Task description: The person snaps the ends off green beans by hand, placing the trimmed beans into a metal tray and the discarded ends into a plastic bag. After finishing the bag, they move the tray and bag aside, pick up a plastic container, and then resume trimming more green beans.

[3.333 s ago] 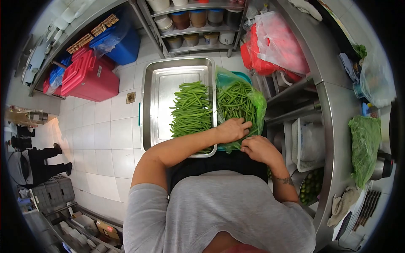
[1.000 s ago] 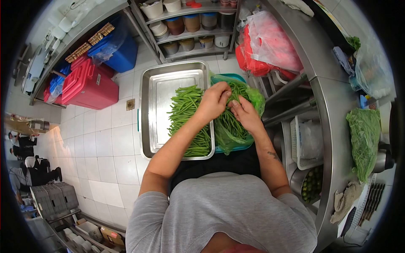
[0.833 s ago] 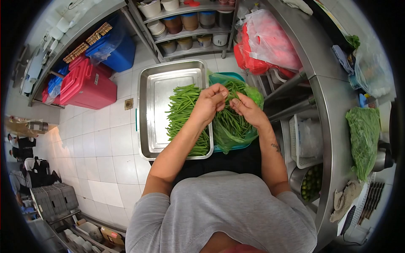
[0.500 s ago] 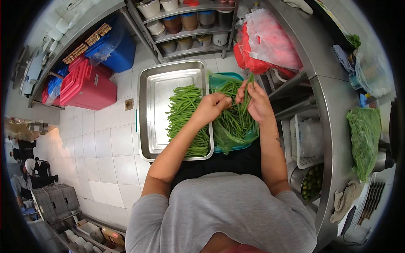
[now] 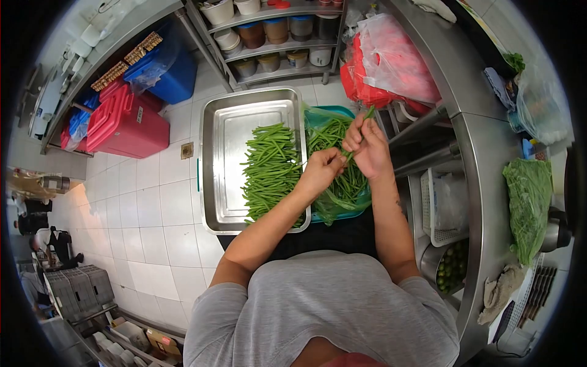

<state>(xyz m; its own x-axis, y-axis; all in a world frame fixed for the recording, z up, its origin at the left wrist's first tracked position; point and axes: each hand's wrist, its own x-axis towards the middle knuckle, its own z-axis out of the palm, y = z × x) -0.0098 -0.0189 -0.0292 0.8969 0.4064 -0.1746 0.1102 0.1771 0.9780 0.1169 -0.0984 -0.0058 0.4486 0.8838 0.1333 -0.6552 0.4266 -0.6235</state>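
Observation:
My right hand (image 5: pixel 370 151) is closed around a small bunch of green beans (image 5: pixel 369 112), whose tips poke out above the fingers. Close beside it, my left hand (image 5: pixel 324 174) pinches at the lower end of that bunch. Beneath both hands, more green beans (image 5: pixel 351 183) lie in an open green plastic bag (image 5: pixel 327 209), which rests in a teal tray (image 5: pixel 337 110). To the left, a rectangular steel pan (image 5: pixel 211 171) holds a heap of green beans (image 5: pixel 269 162) along its right side, partly behind my left forearm.
A steel counter (image 5: pixel 483 183) runs along the right, with a white basket (image 5: pixel 433 208) and a pot of green fruit (image 5: pixel 452 266) below. Shelves of tubs (image 5: pixel 275 30) stand ahead, beside red bags (image 5: pixel 361 79). Pink (image 5: pixel 128 125) and blue bins (image 5: pixel 171 73) sit left.
My left hand has moved right and slightly down, up to the bunch in my right hand. My right hand has shifted a little and closed more tightly around the beans.

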